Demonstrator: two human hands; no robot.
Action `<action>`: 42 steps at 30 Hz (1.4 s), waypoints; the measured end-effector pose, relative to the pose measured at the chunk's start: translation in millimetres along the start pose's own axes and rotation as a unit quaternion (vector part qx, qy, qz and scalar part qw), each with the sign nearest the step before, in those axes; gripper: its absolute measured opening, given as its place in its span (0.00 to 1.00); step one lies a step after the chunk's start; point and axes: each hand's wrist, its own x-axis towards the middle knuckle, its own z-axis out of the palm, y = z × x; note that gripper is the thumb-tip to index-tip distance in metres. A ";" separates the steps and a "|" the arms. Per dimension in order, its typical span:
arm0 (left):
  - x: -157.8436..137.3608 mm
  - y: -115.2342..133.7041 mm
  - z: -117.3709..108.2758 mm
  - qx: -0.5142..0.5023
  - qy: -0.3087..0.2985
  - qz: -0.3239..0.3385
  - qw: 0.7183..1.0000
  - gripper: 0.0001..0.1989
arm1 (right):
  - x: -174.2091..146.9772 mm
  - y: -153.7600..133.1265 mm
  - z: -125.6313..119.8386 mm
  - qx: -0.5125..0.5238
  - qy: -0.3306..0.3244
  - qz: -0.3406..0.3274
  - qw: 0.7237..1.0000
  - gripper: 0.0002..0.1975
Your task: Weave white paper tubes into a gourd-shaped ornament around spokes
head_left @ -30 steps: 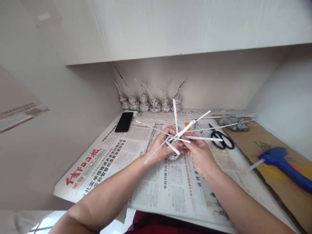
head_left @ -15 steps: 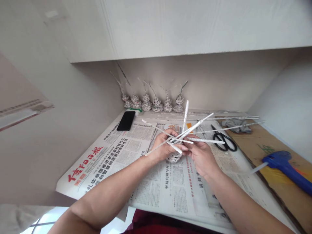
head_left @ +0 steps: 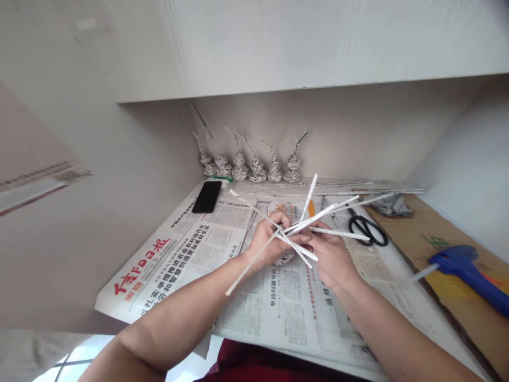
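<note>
A small woven gourd of rolled paper [head_left: 284, 258] sits between my hands over the newspaper [head_left: 270, 318], its round base showing below my fingers. Several white paper sticks [head_left: 318, 217] fan out from its top in all directions. My left hand [head_left: 267, 239] is closed around its left side, thumb across the front. From the right, my right hand [head_left: 328, 254] has its fingers closed at the sticks near the weave; the fingertips are partly hidden by the sticks and the other hand.
Several finished woven gourds [head_left: 257, 171] line the back wall. A black phone [head_left: 207, 197] lies at left. Long paper sticks [head_left: 334, 187] lie at the back. On the right are black-handled scissors [head_left: 369, 231], a crumpled grey cloth [head_left: 392, 205], cardboard [head_left: 429, 223] and a blue glue gun [head_left: 473, 270].
The fanned sticks have turned and tilted; the one at lower left now reaches further down over my left wrist. Both hands stay at the woven piece.
</note>
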 end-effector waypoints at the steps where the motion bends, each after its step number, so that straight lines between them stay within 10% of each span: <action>1: -0.3 0.4 0.6 -0.003 0.001 -0.004 1.000 0.26 | 0.6 -0.3 -1.1 -0.002 -0.001 -0.001 1.000 0.15; 17: 0.4 7.0 -5.6 -0.040 -0.121 0.045 0.991 0.26 | 3.4 -0.3 -3.5 0.051 -0.053 0.051 0.996 0.17; 31: 0.4 31.1 -20.6 0.120 -0.172 0.046 0.977 0.31 | 1.6 -4.6 -2.6 0.057 -0.013 0.021 0.998 0.17; 42: -1.5 17.2 -8.8 0.098 -0.106 0.050 0.988 0.24 | -0.4 -15.5 0.2 0.013 0.028 -0.001 1.000 0.17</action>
